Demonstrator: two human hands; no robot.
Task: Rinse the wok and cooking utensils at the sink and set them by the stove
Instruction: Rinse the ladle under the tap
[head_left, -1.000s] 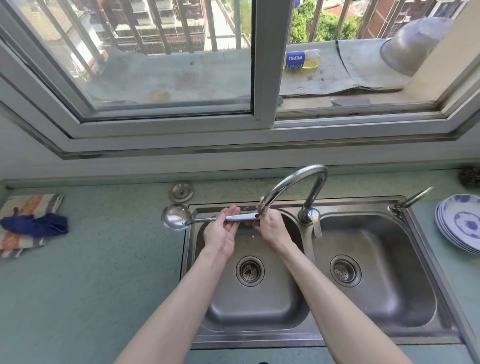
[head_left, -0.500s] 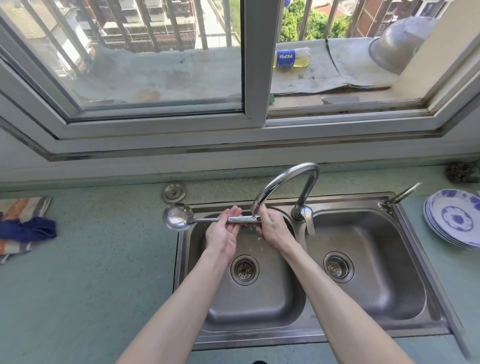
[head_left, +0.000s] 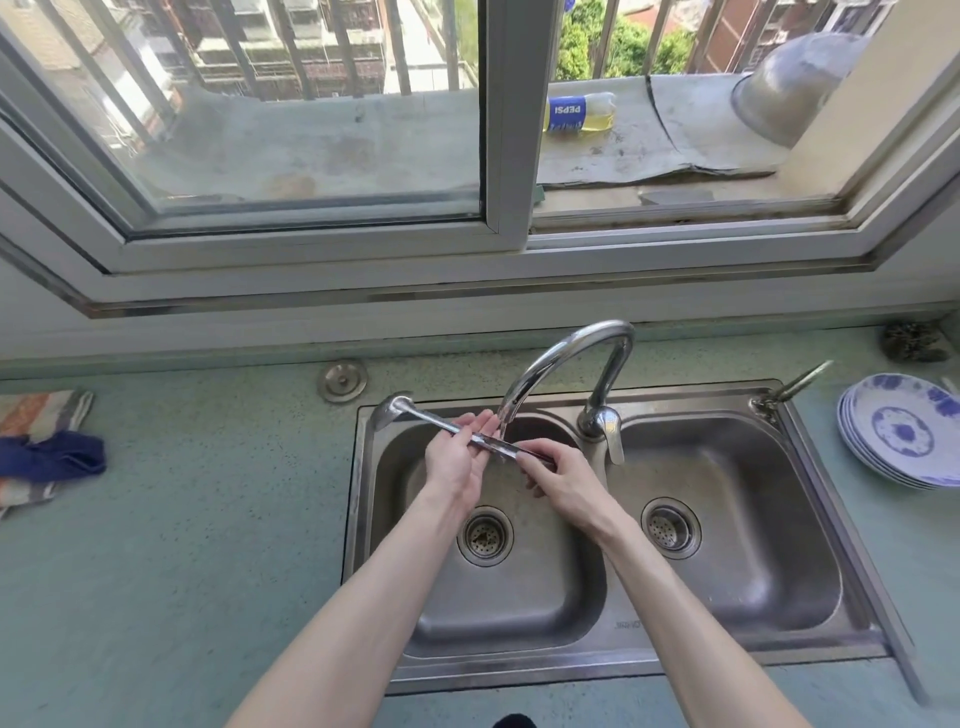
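Ladle (head_left: 470, 435) sits across both my hands over the left basin of the double sink (head_left: 852, 525), long axis running from 10 o'clock (bowl) down to 4 o'clock (handle end). Bowl is out past the sink's back-left corner, over the rim, tipped on edge; handle end is pinched in my right hand (head_left: 563, 483). Left hand (head_left: 457, 462) is half open, fingers under the mid-shaft, cradling rather than gripping. Faucet (head_left: 571, 358) spout ends right above the shaft between the two hands; I can't tell for sure if water is running. Bowl lies at 10 o'clock from the left hand, so that hand is the nearer one. My read: the bowl is well off the spout line, so the shaft needs to slide toward 4 o'clock to bring it under. Wok not in view.
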